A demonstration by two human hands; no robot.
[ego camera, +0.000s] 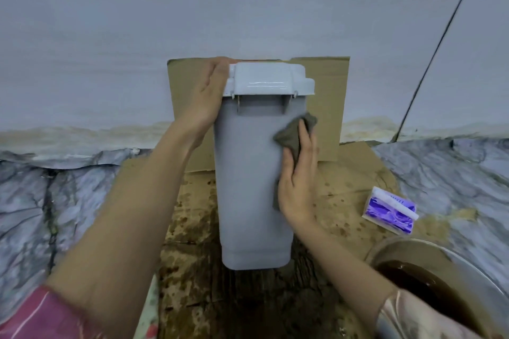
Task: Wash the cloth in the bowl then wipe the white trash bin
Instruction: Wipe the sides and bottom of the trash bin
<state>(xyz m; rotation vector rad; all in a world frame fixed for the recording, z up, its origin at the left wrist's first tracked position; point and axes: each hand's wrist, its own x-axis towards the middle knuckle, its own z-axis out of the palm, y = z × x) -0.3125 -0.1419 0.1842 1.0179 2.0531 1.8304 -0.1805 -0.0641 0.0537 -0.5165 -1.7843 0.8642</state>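
Note:
The white trash bin (248, 173) stands upright in the middle of the head view, lid closed, on wet stained cardboard. My left hand (205, 93) grips the bin's upper left edge beside the lid. My right hand (298, 176) presses a dark grey-brown cloth (294, 135) flat against the bin's right side; part of the cloth is hidden under my palm. The bowl (413, 250) sits at the lower right, holding murky brown water.
A cardboard sheet (327, 96) leans on the wall behind the bin. A purple-and-white packet (391, 210) lies on the floor to the right. A dark cable (440, 44) runs diagonally up the right wall. Marble-patterned floor (55, 201) spreads on both sides.

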